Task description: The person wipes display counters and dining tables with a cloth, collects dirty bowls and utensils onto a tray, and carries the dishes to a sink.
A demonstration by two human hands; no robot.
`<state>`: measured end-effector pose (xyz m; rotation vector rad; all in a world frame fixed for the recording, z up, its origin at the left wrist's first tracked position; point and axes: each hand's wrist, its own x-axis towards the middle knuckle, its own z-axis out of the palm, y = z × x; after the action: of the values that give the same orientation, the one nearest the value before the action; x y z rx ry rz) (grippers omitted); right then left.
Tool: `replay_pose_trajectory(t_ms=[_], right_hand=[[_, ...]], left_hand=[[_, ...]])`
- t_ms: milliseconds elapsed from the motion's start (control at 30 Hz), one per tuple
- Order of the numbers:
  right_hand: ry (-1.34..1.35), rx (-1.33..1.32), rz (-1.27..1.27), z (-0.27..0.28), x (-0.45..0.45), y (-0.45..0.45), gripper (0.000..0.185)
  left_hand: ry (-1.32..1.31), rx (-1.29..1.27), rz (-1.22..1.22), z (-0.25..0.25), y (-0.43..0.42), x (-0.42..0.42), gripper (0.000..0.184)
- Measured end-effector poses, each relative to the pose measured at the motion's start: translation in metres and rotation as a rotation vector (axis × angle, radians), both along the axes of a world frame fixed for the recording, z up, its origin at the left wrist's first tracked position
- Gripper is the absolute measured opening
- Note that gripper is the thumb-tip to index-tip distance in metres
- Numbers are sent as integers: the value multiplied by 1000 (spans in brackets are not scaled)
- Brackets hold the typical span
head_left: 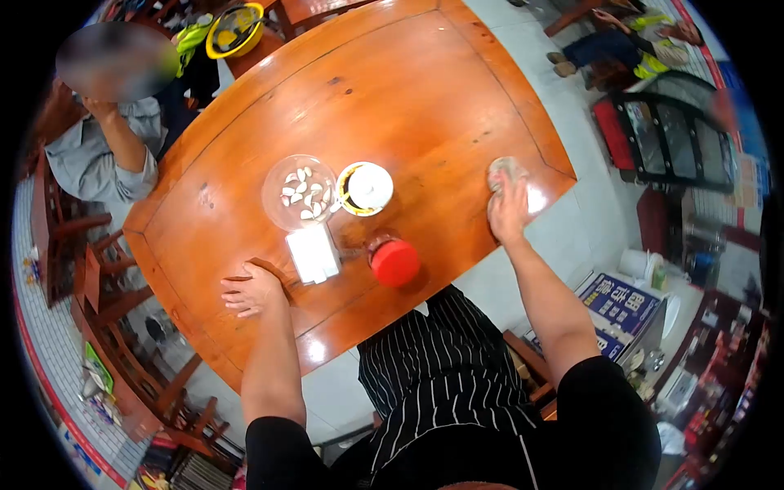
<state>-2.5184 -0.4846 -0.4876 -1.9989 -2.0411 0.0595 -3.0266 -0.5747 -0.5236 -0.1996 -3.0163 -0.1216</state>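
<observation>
My left hand (255, 290) lies flat on the wooden table (392, 90) near its left front edge, fingers spread and holding nothing. At the right side of the table, my right hand (510, 208) presses down on a greyish cloth (505, 170), fingers over it. Between my hands is a clear plate (276, 214) of peeled garlic cloves (310, 187). Touching or close beside it is a white lidded pot (367, 188) with yellow markings. A white rectangular pack (314, 255) sits nearest my left hand. To its right stands a jar with a red lid (395, 263).
A seated person in a grey shirt (106, 155) is at the table's far left. Behind them a yellow helmet (237, 31) rests on another surface. Wooden chairs (122, 310) line the left. Another person (621, 49) sits at the upper right, near a dark-framed cabinet (670, 131).
</observation>
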Motion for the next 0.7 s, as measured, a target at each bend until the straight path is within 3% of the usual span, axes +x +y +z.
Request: replay_pose_trajectory(t_ms=[67, 100, 167, 233, 300, 367, 533, 600, 667, 700], right_hand=[[-55, 16, -367, -5, -27, 42, 56], [-115, 48, -332, -10, -48, 60, 55], [-21, 230, 99, -19, -99, 115, 48], [77, 243, 308, -21, -143, 160, 39], [175, -2, 586, 12, -243, 197, 32], [243, 101, 793, 2, -298, 231, 31], [154, 336, 997, -32, -353, 313, 35], [57, 40, 946, -29, -337, 381, 36], [23, -13, 686, -20, -284, 426, 38], [-21, 264, 586, -23, -237, 436, 36]], left_hand=[[-70, -20, 28, -2, 0, -4, 76], [-58, -49, 21, -5, 1, -5, 76], [-59, -84, 35, -12, 7, -8, 76], [-103, -66, 27, -12, 13, -9, 75], [-102, -74, 24, -12, 12, -12, 74], [-92, -84, -4, -11, 9, -17, 72], [-89, -100, -9, -20, 13, -15, 70], [-74, -81, -15, -24, 12, -14, 69], [-90, -94, -18, -22, 17, -9, 69], [-103, -104, -16, -20, 19, -8, 69]])
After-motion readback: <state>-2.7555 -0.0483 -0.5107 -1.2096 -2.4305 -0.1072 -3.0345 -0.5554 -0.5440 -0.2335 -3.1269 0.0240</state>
